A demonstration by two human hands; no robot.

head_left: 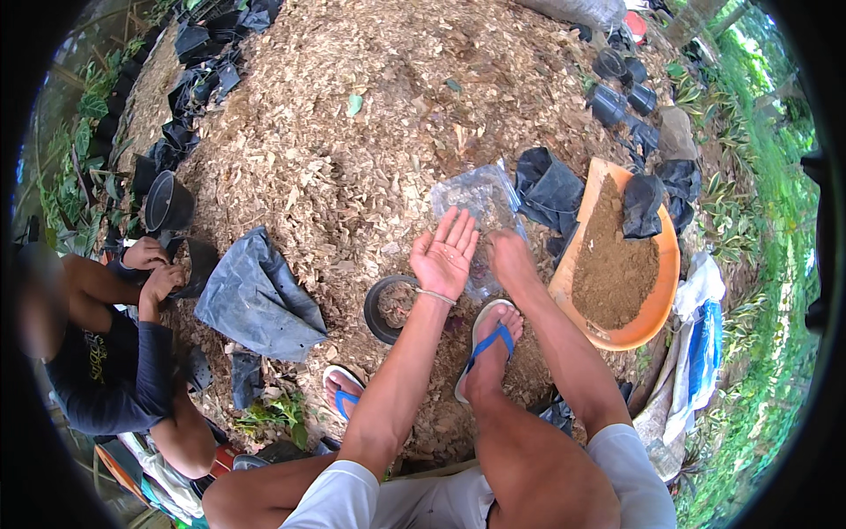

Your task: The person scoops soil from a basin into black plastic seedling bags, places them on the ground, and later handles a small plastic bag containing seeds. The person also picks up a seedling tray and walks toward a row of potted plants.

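Note:
My left hand (443, 258) is palm up with its fingers stretched out, and a few tiny pale specks lie on the palm. Just to its right, my right hand (511, 259) is closed with its fingers curled downward; whatever it may hold is hidden. Beneath and behind both hands a clear plastic zip bag (456, 196) lies on the ground. A round black pot (377, 323) filled with brown soil stands beside my left wrist, partly covered by the forearm.
At right sits an orange scoop-shaped container (667, 291) of brown soil, with black plastic bags (548, 187) beside it. A dark plastic sheet (258, 295) lies at left. Farther left, a person (110, 370) handles a black pot (199, 264). Wood chips (308, 132) cover the ground.

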